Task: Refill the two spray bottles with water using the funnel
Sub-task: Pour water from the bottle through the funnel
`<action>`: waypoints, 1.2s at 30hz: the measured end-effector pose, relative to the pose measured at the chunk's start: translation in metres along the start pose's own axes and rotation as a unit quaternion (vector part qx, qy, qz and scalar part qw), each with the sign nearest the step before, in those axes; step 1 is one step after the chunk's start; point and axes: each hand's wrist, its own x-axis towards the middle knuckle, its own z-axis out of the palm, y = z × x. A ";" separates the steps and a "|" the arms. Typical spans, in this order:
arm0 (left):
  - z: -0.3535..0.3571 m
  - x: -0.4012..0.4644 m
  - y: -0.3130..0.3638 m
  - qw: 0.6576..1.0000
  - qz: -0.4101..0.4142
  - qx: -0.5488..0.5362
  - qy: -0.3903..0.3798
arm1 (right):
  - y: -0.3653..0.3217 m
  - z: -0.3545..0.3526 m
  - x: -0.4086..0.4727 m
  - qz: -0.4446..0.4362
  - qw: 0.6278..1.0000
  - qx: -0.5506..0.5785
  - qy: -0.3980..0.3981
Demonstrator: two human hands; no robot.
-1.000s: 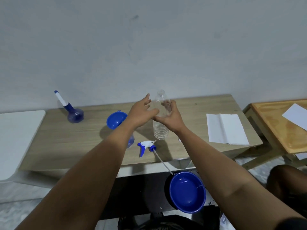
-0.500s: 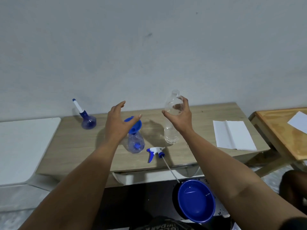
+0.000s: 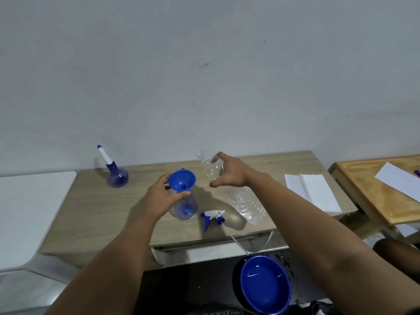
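Note:
A blue funnel [image 3: 183, 179] sits in the neck of a translucent blue spray bottle [image 3: 184, 209] standing mid-table. My left hand [image 3: 160, 196] grips the funnel, with fingers at its rim and the thumb under it. My right hand [image 3: 229, 172] holds a clear water bottle [image 3: 246, 204] lifted and tilted, its open mouth up and to the left, just right of the funnel. The unscrewed spray head [image 3: 212, 215] lies on the table between them. A second blue spray bottle [image 3: 116, 176], nozzle attached, stands at the back left.
A blue bowl [image 3: 266, 286] holding some water sits low in front of the wooden table [image 3: 91, 214]. A white paper towel [image 3: 311, 192] lies at the table's right end. Another wooden table [image 3: 375, 196] with white paper [image 3: 400, 181] stands right, and a white surface [image 3: 27, 212] left.
My left hand left the water bottle, moved to the funnel and closed on it. My right hand lifted the water bottle off the table and tilted it toward the funnel.

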 end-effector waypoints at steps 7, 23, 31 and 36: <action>0.004 0.006 -0.005 1.000 0.010 -0.026 0.007 | -0.008 0.014 0.002 0.023 0.996 -0.071 -0.053; 0.000 0.006 -0.004 1.000 0.017 -0.011 -0.004 | -0.035 0.006 0.000 0.050 0.976 -0.175 -0.117; 0.000 0.004 -0.004 1.000 0.017 -0.007 0.000 | -0.049 0.003 0.001 0.056 0.964 -0.216 -0.143; -0.001 0.004 -0.003 1.000 0.019 -0.003 0.001 | -0.054 -0.001 0.002 0.059 0.961 -0.221 -0.158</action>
